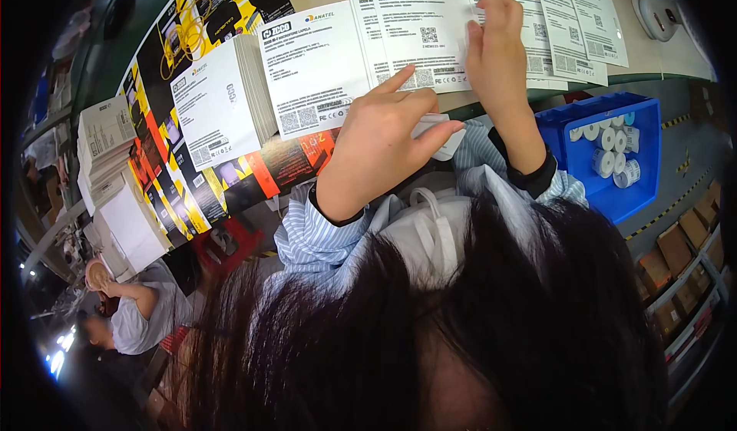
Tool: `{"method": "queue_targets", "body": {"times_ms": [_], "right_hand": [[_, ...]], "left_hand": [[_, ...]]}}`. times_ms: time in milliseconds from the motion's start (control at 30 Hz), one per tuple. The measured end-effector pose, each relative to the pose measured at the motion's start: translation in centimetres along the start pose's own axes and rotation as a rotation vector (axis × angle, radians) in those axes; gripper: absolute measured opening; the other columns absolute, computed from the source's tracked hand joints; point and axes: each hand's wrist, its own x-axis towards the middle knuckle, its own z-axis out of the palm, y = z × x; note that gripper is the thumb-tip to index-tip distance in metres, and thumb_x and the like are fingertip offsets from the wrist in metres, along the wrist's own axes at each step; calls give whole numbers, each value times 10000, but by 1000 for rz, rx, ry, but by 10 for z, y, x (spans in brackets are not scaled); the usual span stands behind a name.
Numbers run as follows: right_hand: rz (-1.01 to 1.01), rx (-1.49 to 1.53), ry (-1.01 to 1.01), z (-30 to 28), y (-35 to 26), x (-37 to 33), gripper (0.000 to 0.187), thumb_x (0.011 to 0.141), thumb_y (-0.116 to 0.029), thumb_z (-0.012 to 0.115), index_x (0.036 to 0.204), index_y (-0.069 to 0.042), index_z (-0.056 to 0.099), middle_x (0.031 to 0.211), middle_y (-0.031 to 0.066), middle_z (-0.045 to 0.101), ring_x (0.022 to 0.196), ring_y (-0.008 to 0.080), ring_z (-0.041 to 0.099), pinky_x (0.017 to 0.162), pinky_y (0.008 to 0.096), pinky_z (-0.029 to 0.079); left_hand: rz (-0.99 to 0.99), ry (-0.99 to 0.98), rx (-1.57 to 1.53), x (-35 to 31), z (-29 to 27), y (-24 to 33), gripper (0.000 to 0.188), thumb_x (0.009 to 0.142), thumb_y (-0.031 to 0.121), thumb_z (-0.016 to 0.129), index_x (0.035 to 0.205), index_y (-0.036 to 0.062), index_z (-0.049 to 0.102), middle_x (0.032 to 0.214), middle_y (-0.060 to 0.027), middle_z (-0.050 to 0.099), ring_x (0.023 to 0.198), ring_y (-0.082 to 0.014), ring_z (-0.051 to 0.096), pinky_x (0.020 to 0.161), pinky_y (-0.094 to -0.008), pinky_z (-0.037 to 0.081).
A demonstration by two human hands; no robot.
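White printed cards point(318, 70) lie in an overlapping row on the table. My left hand point(380, 143) is over the lower edge of the middle cards, its index finger stretched onto a card with a square code point(414, 36). A small white piece of paper point(447, 145) is between its thumb and fingers, partly hidden. My right hand point(503, 55) is at the right edge of that same card, fingers apart and raised, with nothing visible in them. Further right, more cards point(572, 32) fan out, overlapping one another.
Left of the row stands a thick stack of cards point(215, 108) on a black, yellow and red printed sheet point(165, 193), with rubber bands point(184, 28) behind. More stacks point(107, 135) are far left. A blue bin point(641, 193) holds white rolls. A white device point(654, 10) is upper right. Another person sits lower left.
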Motion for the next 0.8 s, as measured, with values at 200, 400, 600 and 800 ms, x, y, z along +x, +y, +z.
{"method": "queue_targets", "body": {"times_ms": [200,400,600,800], "right_hand": [[-269,73,45,-1,2,-3,557,761,48,524,1291,-37,378,1089,213,416,995,354,457,808,390,403],[-434,-116,160,1,13,-3,585,783,29,567,1323,-55,360,1129,149,552,1070,295,524,971,396,360],[-538,-76,-326,-5,2,-20,581,855,-237,542,1381,-150,311,1291,75,484,1233,230,411,1083,454,181],[-424,-52,-209,-34,14,-12,470,852,-201,558,1295,-126,421,1207,96,532,1165,230,465,1038,429,235]], "left_hand": [[41,37,12,-5,-7,0,217,681,161,747,681,6,596,609,-121,596,772,-376,622,930,-406,449],[60,47,6,-3,-5,-4,193,688,131,737,668,4,593,569,-103,584,624,-318,612,984,-422,403],[88,125,10,-5,-1,-7,183,686,120,735,663,8,592,571,-86,591,559,-282,592,992,-428,395],[73,91,18,-7,-8,-6,183,685,127,735,665,10,596,577,-95,591,556,-288,585,993,-429,393]]}}
